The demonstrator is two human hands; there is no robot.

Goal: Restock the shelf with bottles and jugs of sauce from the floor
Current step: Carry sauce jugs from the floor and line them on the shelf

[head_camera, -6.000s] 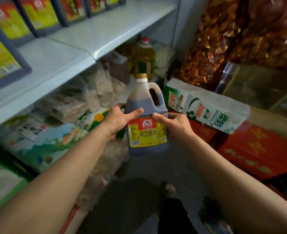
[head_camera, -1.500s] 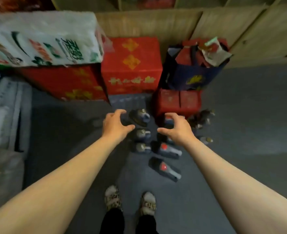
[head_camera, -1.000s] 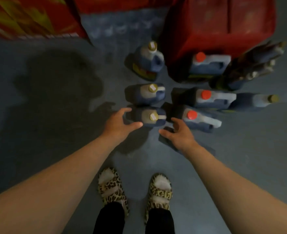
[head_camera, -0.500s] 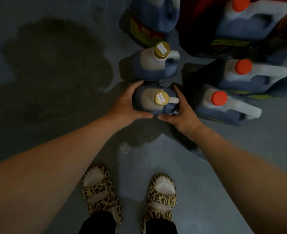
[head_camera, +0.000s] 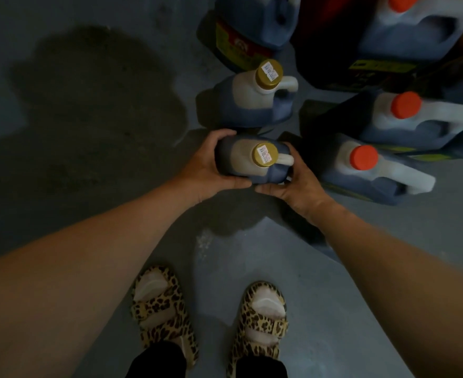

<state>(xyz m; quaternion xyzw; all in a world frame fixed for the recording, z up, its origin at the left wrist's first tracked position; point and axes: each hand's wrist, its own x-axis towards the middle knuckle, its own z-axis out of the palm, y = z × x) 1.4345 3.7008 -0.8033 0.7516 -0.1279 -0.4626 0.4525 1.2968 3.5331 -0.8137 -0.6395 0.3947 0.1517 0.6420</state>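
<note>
The gold-capped jug (head_camera: pixel 253 160) stood upright on the grey floor (head_camera: pixel 334 309) just above the middle of the frame, its long axis running straight up toward the camera, so that mostly its cap and shoulders showed. It sat squarely between the two hands, neither one nearer than the other. The left hand (head_camera: pixel 208 170) was curled round its left flank, fingers wrapped over the far shoulder and thumb along the near side. The right hand (head_camera: pixel 290 181) gripped the right flank just under the pale handle, which pointed toward the right of the frame. To my eye the lift would have to go straight up along that axis.

The jug was translucent plastic, dark with sauce up to the shoulders and paler above. A small white price sticker sat on the gold cap (head_camera: pixel 265 154).

Directly above it in the frame stood a second gold-capped jug (head_camera: pixel 248 100), close behind but apart, and a third jug (head_camera: pixel 255 31) with a yellow and red label beyond that. To the right stood three larger red-capped jugs (head_camera: pixel 372 170), the nearest just beside the right hand. By my judgement a good share of the restocking was left. At the bottom of the frame were the person's leopard-print sandals (head_camera: pixel 162 315).
</note>
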